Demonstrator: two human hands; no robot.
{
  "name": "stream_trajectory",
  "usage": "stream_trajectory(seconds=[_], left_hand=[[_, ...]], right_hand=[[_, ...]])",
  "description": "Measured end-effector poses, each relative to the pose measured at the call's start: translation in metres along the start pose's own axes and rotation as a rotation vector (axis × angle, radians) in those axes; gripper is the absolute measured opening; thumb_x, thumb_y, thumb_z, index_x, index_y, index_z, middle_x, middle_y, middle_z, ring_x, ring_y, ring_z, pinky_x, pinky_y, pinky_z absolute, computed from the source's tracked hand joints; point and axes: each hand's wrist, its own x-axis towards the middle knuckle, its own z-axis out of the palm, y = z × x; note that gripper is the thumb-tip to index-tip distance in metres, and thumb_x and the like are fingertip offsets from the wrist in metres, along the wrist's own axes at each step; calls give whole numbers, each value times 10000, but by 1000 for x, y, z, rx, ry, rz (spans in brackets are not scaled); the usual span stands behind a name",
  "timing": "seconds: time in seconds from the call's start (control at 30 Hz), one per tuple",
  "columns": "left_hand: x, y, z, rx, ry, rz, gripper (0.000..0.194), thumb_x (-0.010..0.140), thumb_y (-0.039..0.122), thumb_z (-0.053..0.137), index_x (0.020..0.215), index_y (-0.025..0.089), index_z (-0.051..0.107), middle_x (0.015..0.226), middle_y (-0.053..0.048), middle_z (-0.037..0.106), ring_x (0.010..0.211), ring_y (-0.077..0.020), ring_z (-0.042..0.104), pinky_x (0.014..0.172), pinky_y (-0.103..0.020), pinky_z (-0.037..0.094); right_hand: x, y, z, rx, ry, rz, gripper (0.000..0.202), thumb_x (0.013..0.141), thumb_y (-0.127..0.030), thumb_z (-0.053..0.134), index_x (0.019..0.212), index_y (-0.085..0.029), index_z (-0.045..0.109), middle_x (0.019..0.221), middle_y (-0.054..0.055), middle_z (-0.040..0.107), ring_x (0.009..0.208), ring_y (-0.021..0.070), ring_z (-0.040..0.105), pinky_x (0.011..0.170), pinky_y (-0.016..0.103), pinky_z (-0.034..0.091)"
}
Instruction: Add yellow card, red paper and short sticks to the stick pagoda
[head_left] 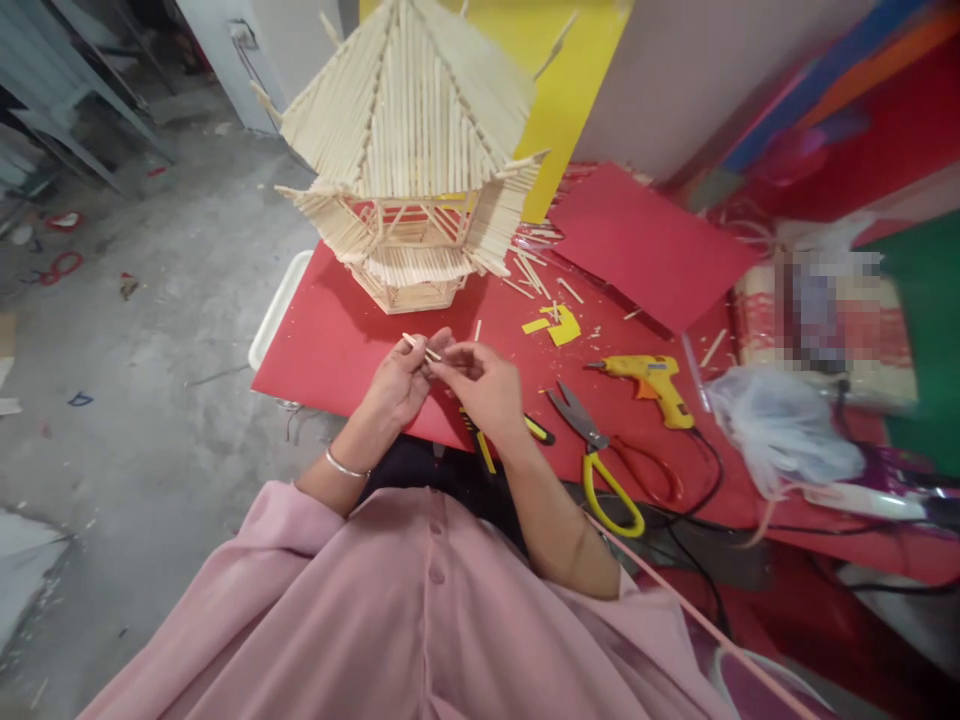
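Between my two hands, near the front edge of the red table top (322,370), is a short thin wooden stick (421,347). My left hand (405,380) pinches it with the thumb against the fingers, palm turned up. The fingertips of my right hand (484,382) are closed together at the stick's right end; exactly what they grip there is too small to make out. Just beyond my hands stands a pagoda-like model (409,150) built of many thin wooden sticks, with a pointed upper roof and a flared lower one.
Right of my hands lie yellow-handled scissors (589,430), a yellow glue gun (649,380) with its black cable and a yellow-black tool (480,440). Loose sticks (529,270), yellow scraps (562,325), a red sheet (645,245) and a plastic bag (784,425) lie farther off.
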Motion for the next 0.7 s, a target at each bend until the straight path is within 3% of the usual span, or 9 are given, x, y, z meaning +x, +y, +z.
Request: stream_trajectory(seconds=[0.1, 0.27, 0.37, 0.47, 0.7], left_hand=[[8, 0, -1, -21, 48, 20, 198, 971, 89, 535, 794, 174, 512, 953, -51, 772, 735, -100, 694, 736, -229, 558], [23, 9, -2, -4, 118, 70, 130, 932, 68, 590, 837, 156, 609, 848, -6, 731, 719, -72, 664, 751, -204, 531], [29, 13, -2, 38, 152, 83, 113, 898, 80, 660, 808, 139, 629, 628, 46, 596, 538, -31, 540, 529, -138, 403], [30, 15, -3, 63, 132, 58, 223, 883, 123, 708, 709, 139, 569, 530, 73, 475, 431, -12, 392, 416, -138, 262], [31, 27, -10, 131, 120, -78, 133, 921, 105, 635, 789, 108, 622, 641, -16, 646, 495, -50, 574, 447, -141, 390]], right_hand=[[24, 13, 19, 132, -4, 95, 333, 706, -492, 765, 858, -199, 726, 826, 48, 768, 691, 175, 704, 669, 335, 616], [45, 8, 16, 210, -51, 191, 326, 680, -463, 773, 870, -201, 728, 737, 8, 726, 554, 130, 628, 543, 295, 574], [51, 1, 12, 172, -114, 177, 366, 666, -496, 800, 874, -202, 738, 763, 13, 734, 591, 133, 639, 547, 283, 560], [55, 2, 11, 78, -144, 90, 361, 675, -494, 808, 879, -201, 755, 807, 33, 754, 689, 163, 675, 588, 289, 563], [74, 15, 6, -140, -146, -45, 189, 787, -376, 708, 856, -208, 762, 906, 54, 791, 857, 206, 719, 850, 378, 582]])
